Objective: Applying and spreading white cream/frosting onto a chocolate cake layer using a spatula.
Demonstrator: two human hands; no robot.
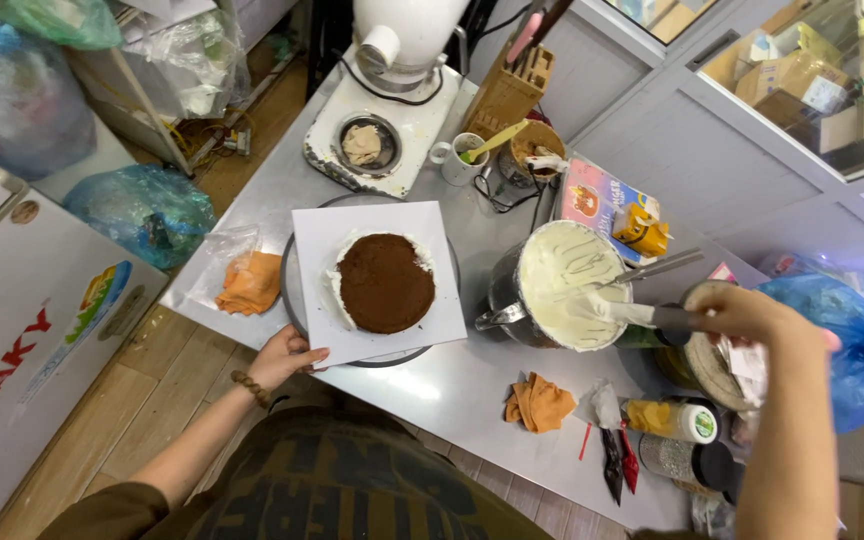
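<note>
A round brown cake layer (386, 282) with white cream around its edge sits on a square white board (324, 238) atop a turntable (293, 300). My left hand (285, 356) rests against the near left corner of the board, thumb on top. My right hand (742, 312) grips the dark handle of a spatula (632, 313) whose cream-coated blade dips into a metal bowl of white cream (560, 280) to the right of the cake. A second utensil (654, 268) also leans in the bowl.
On the steel table (452, 390) lie two orange cloths (252, 283) (539, 403), a white mixer base (392, 110), a white mug (457, 160), a knife block (508, 92), a small book (602, 200) and bottles (674, 420). Plastic bags and a white freezer (22, 330) stand left.
</note>
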